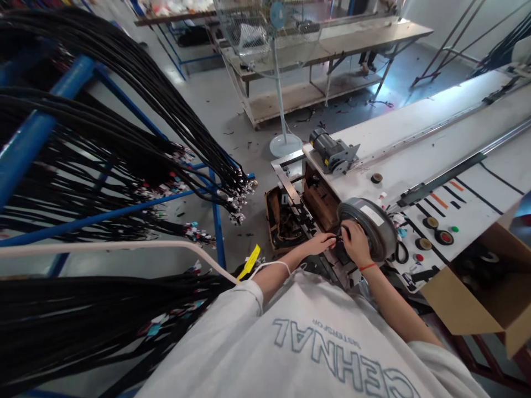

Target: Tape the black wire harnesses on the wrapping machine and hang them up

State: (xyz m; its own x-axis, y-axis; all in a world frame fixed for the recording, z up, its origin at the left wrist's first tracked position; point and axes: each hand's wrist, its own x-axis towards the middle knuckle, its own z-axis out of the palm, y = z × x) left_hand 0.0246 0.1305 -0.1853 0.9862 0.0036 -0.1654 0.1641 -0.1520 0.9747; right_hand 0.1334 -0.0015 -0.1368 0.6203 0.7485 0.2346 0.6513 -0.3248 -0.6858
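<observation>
Lower centre of frame: left hand [321,243] and right hand [354,243] pinching a thin black wire [338,238] between fingertips, long axis running roughly left-right across the gap. Right beside a grey tape reel [369,226], tilted on the white bench [415,127].

white bench [415,124] | grey motor [334,152] | tape rolls [437,232] | grey reel [367,226]

Bright daylight, glare top right, fisheye-warped edges, slight blur.

one fan [265,33], one motor [332,152], one reel [367,228]
</observation>
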